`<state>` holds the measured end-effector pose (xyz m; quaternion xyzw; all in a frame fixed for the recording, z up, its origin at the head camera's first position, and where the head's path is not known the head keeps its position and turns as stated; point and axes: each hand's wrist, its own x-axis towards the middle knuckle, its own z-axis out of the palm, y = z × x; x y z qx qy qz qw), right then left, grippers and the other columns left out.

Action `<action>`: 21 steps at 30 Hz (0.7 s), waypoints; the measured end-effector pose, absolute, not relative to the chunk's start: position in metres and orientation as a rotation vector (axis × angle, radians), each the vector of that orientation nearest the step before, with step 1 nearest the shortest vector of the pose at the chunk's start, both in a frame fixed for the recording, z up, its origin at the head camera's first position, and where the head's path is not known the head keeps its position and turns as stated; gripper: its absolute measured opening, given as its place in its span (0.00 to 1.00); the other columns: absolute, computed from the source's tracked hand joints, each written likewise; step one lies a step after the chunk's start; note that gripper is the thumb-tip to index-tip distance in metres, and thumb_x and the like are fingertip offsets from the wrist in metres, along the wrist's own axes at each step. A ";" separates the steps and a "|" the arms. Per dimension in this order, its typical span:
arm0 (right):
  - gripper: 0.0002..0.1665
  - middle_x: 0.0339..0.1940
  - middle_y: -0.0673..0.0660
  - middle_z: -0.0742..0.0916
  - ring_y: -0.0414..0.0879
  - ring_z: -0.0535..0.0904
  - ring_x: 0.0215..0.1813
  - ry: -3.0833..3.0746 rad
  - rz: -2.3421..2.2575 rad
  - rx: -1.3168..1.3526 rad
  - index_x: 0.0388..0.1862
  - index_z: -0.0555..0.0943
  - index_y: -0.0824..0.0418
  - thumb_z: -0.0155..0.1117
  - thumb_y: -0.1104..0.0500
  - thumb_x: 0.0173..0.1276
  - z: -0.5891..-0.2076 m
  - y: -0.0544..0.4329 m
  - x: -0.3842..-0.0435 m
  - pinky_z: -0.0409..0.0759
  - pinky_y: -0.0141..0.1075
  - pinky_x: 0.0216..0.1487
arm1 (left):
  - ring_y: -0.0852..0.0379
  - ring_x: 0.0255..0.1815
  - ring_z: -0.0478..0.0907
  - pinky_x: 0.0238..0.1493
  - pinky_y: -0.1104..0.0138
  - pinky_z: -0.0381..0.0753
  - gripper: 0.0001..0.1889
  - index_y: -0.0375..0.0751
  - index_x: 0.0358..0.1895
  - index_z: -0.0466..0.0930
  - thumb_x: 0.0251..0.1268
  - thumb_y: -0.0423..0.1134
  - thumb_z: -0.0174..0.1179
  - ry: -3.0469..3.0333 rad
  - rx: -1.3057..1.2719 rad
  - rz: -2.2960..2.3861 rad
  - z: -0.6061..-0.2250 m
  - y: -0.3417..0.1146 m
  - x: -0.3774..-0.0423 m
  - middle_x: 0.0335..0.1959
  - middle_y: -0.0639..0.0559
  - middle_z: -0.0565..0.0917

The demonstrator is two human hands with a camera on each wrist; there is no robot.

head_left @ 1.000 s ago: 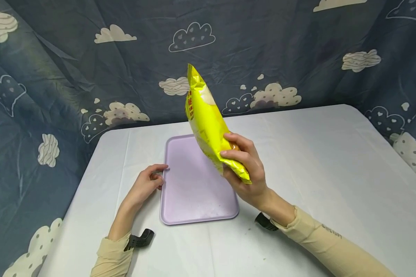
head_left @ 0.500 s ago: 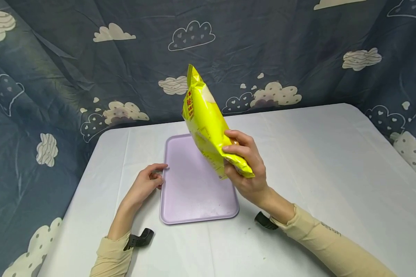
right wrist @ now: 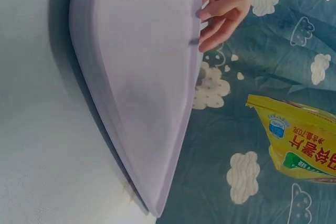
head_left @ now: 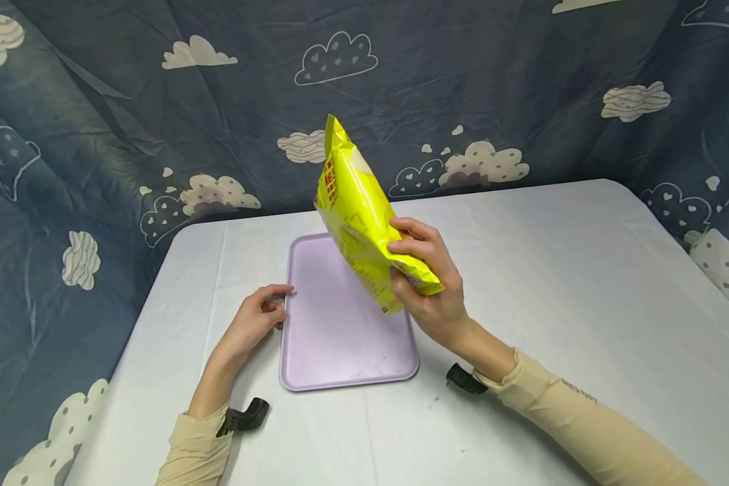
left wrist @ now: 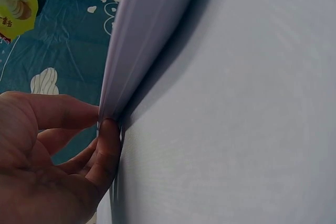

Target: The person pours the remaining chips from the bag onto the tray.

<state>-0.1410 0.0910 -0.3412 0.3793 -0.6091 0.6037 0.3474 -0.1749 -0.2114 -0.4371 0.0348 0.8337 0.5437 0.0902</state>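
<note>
My right hand point(head_left: 434, 287) grips a yellow bag of potato chips point(head_left: 355, 209) by its lower right end. Tilted up to the left, the bag hangs in the air over the far right part of a lilac rectangular tray point(head_left: 340, 337). Its printed front shows at the right of the right wrist view, the bag point(right wrist: 304, 142) partly cut off by the frame edge. At the tray's left side, my left hand point(head_left: 258, 324) pinches the rim between finger and thumb, as the left wrist view shows with that hand point(left wrist: 58, 156) close up.
A white cloth covers the table point(head_left: 553, 283) under the tray. Behind and at the sides hangs a dark blue curtain point(head_left: 267, 115) with cloud prints. Black wrist mounts point(head_left: 246, 415) sit at both sleeve cuffs, and small specks dot the cloth near the front.
My right hand has risen slightly and turned the bag of potato chips, so more of its printed left face shows. The left hand and the tray stay in place.
</note>
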 end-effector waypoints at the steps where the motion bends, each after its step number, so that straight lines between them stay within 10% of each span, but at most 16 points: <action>1: 0.15 0.54 0.81 0.72 0.63 0.71 0.61 -1.585 1.565 0.983 0.45 0.74 0.78 0.53 0.75 0.56 -0.341 0.091 -0.142 0.73 0.47 0.62 | 0.53 0.33 0.74 0.35 0.67 0.79 0.25 0.34 0.64 0.74 0.61 0.22 0.53 2.475 0.105 1.615 -0.437 -0.212 -0.175 0.35 0.41 0.77; 21: 0.16 0.56 0.80 0.72 0.63 0.71 0.61 -1.691 1.571 1.027 0.45 0.74 0.77 0.54 0.76 0.55 -0.333 0.094 -0.147 0.76 0.42 0.59 | 0.47 0.33 0.73 0.35 0.63 0.80 0.24 0.26 0.62 0.73 0.60 0.19 0.52 2.478 0.097 1.596 -0.400 -0.199 -0.162 0.31 0.41 0.74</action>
